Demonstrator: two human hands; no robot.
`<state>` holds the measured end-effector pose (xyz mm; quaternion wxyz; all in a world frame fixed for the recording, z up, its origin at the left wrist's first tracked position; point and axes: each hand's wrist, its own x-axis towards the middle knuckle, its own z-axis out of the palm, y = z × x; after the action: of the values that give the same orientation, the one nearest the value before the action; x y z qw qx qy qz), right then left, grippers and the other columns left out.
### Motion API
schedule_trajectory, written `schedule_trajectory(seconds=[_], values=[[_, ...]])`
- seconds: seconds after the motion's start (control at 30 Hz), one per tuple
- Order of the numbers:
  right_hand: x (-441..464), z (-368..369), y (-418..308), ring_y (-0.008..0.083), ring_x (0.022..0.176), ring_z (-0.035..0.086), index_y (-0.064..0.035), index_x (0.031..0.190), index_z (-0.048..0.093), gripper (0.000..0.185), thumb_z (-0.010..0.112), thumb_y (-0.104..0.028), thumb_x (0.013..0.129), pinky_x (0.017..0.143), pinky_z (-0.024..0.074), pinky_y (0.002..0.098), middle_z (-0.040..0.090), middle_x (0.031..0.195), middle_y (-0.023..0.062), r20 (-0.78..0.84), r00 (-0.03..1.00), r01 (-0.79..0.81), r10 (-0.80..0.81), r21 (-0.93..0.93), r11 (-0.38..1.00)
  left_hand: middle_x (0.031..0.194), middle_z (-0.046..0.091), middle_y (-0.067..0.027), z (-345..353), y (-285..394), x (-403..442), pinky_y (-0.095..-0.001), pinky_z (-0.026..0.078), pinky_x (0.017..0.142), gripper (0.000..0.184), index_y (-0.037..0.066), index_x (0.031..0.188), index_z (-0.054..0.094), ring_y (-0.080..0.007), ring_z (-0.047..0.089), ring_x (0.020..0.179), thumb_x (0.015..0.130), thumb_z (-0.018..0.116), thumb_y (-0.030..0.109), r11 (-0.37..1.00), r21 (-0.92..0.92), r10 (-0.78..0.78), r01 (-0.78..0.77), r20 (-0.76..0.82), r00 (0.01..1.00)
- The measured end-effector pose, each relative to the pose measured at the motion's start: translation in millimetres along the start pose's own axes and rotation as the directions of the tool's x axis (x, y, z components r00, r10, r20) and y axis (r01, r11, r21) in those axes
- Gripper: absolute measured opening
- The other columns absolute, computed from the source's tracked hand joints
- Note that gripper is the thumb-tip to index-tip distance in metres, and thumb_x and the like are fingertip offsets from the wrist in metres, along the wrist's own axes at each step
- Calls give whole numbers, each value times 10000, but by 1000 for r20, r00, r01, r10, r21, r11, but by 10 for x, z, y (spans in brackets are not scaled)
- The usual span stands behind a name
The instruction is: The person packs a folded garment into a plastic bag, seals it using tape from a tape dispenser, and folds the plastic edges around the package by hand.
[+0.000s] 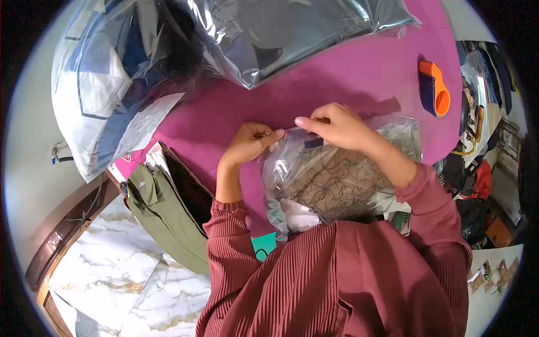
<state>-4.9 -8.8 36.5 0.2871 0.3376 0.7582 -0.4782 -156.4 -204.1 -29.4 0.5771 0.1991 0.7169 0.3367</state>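
Note:
A clear plastic bag point(276, 168) lies in front of me, with a folded brown garment point(331, 182) that has dark wavy lines inside it. My left hand point(247, 145) pinches the bag's far left corner between thumb and fingers. Just to its right, my right hand point(342, 128) is closed at the same far edge, its thumb stretched toward the left hand. The right forearm passes over the bag and hides part of it. White cloth point(300, 214) shows at the bag's near end.
An orange and dark blue tape dispenser point(435, 90) sits at the right of the pink table point(359, 78). Large clear-wrapped packages point(303, 33) stand at the back and left. Green trousers point(168, 210) hang over the left edge. Clothes point(477, 112) are piled at far right.

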Motion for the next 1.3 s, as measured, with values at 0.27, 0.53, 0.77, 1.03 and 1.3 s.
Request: schedule_trajectory(seconds=[0.27, 0.53, 0.77, 1.03, 1.3], values=[[262, 173, 391, 187, 627, 595, -9, 803, 704, 240, 653, -219, 906, 626, 476, 330, 662, 704, 64, 105, 980, 161, -170, 85, 983, 587, 591, 9, -77, -173, 24, -213, 349, 469, 288, 27, 791, 721, -77, 455, 484, 892, 746, 295, 998, -30, 54, -56, -53, 997], [50, 175, 288, 194, 789, 604, -51, 884, 710, 140, 649, -176, 876, 774, 453, 349, 664, 853, 22, -35, 957, 276, -287, -187, 943, 625, 600, 5, -85, 6, 12, -206, 363, 506, 256, 22, 821, 725, -78, 473, 531, 870, 766, 270, 978, 158, -127, 138, -73, 989], [53, 180, 412, 176, 1011, 576, -99, 959, 721, 209, 571, -245, 947, 939, 370, 402, 676, 991, 2, -16, 830, 543, -558, -204, 814, 656, 603, 17, -17, -84, -28, -212, 400, 581, 214, 34, 855, 742, -87, 500, 600, 879, 755, 246, 975, 202, 140, -94, -226, 964], [-79, 146, 376, 180, 1099, 538, -121, 1097, 715, 268, 574, -295, 948, 976, 320, 389, 686, 1140, 3, 64, 711, 700, -700, -156, 697, 875, 665, -30, 37, 57, -163, -255, 461, 706, 223, 47, 946, 760, -139, 571, 766, 946, 685, 257, 980, 95, 179, -176, -23, 984], [-229, -165, 833, 230, 1129, 584, -105, 1133, 716, 395, 510, -411, 991, 1012, 364, 446, 707, 1177, 47, -174, 747, 548, -642, -385, 742, 1068, 638, -50, 80, 127, -228, -335, 430, 881, 235, 127, 1045, 765, -219, 543, 965, 967, 585, 255, 800, 399, 411, -448, 179, 894]])
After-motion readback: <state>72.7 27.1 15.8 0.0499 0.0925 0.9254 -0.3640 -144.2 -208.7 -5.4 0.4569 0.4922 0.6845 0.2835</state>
